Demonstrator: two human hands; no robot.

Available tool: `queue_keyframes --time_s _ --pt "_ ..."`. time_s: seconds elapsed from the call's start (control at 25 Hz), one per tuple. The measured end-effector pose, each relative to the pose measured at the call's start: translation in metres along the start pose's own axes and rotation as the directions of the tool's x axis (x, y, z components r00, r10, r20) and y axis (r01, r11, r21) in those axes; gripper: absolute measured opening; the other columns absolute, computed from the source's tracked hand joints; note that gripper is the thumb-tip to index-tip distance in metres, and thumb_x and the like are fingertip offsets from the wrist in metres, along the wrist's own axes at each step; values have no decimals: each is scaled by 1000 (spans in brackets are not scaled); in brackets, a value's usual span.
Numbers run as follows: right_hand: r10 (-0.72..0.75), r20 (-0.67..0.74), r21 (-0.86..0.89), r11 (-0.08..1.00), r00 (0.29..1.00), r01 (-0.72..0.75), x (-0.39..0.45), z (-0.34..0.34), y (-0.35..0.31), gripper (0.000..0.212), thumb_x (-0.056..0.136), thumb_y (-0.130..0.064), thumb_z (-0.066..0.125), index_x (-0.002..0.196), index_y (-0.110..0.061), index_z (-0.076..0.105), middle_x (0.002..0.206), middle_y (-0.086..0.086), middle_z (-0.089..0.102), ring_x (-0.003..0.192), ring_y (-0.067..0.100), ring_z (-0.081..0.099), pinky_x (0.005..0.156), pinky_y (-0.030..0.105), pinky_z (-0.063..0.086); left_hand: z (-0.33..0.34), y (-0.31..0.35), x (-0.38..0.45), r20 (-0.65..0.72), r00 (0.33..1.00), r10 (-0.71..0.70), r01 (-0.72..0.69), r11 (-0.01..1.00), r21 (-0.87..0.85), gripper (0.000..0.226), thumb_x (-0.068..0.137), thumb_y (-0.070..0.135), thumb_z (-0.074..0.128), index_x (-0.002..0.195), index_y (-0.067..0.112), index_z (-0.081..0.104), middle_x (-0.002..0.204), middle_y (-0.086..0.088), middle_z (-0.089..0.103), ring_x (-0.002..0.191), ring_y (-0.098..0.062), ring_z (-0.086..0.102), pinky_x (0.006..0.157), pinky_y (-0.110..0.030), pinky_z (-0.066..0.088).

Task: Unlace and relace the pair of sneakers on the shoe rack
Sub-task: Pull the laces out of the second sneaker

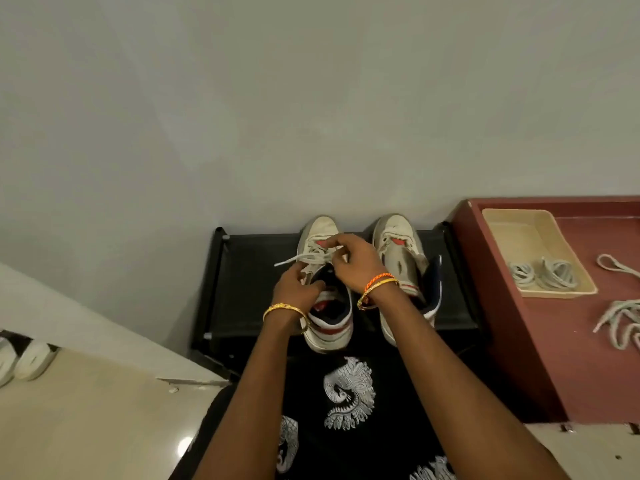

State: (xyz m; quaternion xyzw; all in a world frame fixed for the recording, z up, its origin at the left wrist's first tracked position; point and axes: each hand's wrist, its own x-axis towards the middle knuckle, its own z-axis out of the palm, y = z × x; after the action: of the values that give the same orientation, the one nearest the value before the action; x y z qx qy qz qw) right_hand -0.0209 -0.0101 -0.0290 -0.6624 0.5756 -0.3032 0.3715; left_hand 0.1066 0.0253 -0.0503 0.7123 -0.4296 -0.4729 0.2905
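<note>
A black shoe rack [242, 271] stood against a pale wall, and a pair of white sneakers with red and navy trim sat on its top shelf, toes toward the wall. The left sneaker [323, 306] lay in the middle of the shelf; the right sneaker [401, 258] lay just beside it, to the right, with no lace visible in its eyelets and its tongue pulled open.

Both hands worked over the left sneaker. The left hand [298, 289] rested on the near left side of that shoe at the collar, fingers curled against the upper; whether it pinched the lace or only steadied the shoe could not be told. The right hand [349, 261] was over the eyelet area, its fingers bent and closed on the white lace [294, 259], one free end of which stuck out to the left over the shelf. Gold bangles were on both wrists, with an orange thread band on the right.

To the right of the rack stood a maroon table [554, 341]. A cream tray [512, 237] on its far part held two coiled laces [543, 273]. Further loose laces [620, 320] lay on the table surface to the right of the tray. At the far left edge of the floor, another pair of white shoes [24, 358] was partly in view.
</note>
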Motion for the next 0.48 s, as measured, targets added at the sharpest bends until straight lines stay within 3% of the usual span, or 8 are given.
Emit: queue_keyframes --time_s 0.12,0.24,0.36,0.48 --pt "-64 176 -152 984 982 91 15 17 1 30 80 -16 68 110 -17 66 112 6 51 99 19 52 89 25 44 1 -3 10 33 997 66 -68 996 63 39 83 8 63 120 21 60 113 -3 65 106 -21 59 89 -29 46" --pt "-65 173 -129 988 983 88 27 18 2 18 82 -21 71 100 -17 69 94 -3 49 82 9 49 73 15 42 1 1 14 14 996 88 -89 993 81 40 83 9 64 122 20 59 113 -3 64 107 -21 58 83 -24 41" --pt "0 72 169 986 997 -12 32 1 1 7 79 -11 74 83 -14 69 74 -3 61 66 7 56 64 19 47 1 3 16 10 996 92 -93 988 120 49 84 11 66 131 17 54 122 -3 62 113 -21 57 89 -24 44" --pt "73 -9 573 818 997 -54 30 -24 -18 7 79 1 69 85 2 68 71 4 66 61 10 64 58 20 54 3 1 18 -4 997 73 -71 982 176 43 85 15 65 128 16 58 127 -6 61 116 -22 57 101 -31 44"
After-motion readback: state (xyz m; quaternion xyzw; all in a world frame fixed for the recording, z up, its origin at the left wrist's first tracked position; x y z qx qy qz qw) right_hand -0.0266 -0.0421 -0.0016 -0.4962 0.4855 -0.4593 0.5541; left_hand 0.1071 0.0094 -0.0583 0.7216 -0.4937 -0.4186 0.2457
